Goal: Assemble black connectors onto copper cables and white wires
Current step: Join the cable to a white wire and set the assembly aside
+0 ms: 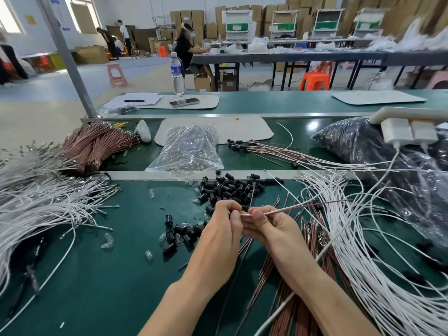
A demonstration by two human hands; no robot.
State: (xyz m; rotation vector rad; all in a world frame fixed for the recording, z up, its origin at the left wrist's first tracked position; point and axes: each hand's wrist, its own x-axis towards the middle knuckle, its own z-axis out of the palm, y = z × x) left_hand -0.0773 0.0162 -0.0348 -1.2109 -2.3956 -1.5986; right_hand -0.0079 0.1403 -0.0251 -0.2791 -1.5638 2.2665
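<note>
My left hand and my right hand meet over the green table. The left fingers curl round a small black connector that is mostly hidden. The right thumb and fingers pinch a copper cable with a white wire beside it, both running off to the right. A pile of loose black connectors lies just beyond my hands, and more lie to the left. White wires spread on the right, and copper cables lie under my right forearm.
A big heap of white wires fills the left. Bundled copper cables and a clear bag of small parts sit behind the metal divider. Finished cables with connectors lie at centre right. A black bag and chargers stand right.
</note>
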